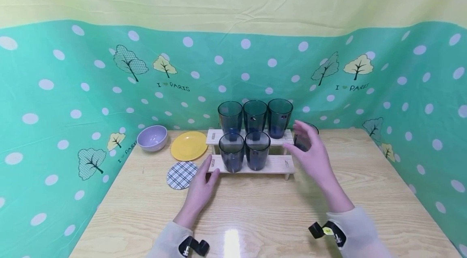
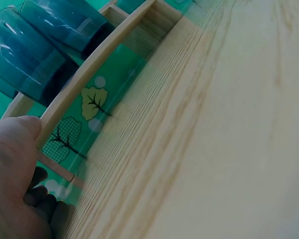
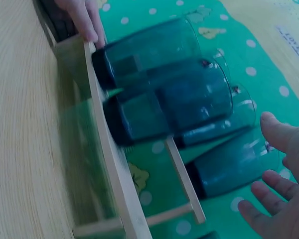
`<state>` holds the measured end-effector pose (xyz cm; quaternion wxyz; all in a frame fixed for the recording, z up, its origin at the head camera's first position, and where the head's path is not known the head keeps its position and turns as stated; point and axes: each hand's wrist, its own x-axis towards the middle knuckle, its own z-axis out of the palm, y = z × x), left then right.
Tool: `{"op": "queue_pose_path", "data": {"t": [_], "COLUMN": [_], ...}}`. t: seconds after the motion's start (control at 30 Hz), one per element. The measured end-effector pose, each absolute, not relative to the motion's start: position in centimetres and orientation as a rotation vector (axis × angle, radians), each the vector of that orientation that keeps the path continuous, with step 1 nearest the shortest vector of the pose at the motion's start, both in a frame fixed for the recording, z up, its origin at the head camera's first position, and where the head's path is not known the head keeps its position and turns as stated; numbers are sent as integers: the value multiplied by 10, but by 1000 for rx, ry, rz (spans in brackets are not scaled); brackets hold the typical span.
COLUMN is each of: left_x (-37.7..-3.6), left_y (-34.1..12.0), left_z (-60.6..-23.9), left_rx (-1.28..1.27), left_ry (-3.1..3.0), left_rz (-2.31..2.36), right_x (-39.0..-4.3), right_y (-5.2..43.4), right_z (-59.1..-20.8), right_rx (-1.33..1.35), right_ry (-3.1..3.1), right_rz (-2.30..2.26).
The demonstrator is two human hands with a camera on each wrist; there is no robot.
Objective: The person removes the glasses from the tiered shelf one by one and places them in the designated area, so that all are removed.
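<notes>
A two-step wooden rack stands at the back of the table. Three dark teal glasses stand on its upper step and two on the lower one. My left hand holds the left end of the lower step, with the thumb on the plank's edge and the fingers curled beneath. My right hand hovers open with spread fingers just right of the rack. It holds nothing. Behind it another teal glass stands on the table, partly hidden.
A lilac bowl, a yellow plate and a round plaid coaster lie left of the rack. The light wooden table is enclosed at the back and sides by a green dotted cloth.
</notes>
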<state>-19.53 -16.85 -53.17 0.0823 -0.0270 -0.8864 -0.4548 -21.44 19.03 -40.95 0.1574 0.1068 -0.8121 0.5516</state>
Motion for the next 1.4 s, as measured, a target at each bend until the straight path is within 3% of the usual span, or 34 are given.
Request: {"op": "queue_pose_path", "data": {"t": [0.43,1.4], "left_x": [-196,-196], "left_y": [-169,-169], "left_z": [-533,-534], "left_rx": [-114,-107], "left_ry": [-2631,-2635], "left_rz": [-1360,-1365], "right_x": [-216,-219], "right_y": [149,123], "right_z": [-414,-434], "right_rx": [502,389], "right_ry": [-2334,-2539], "right_rz": [1780,1680]}}
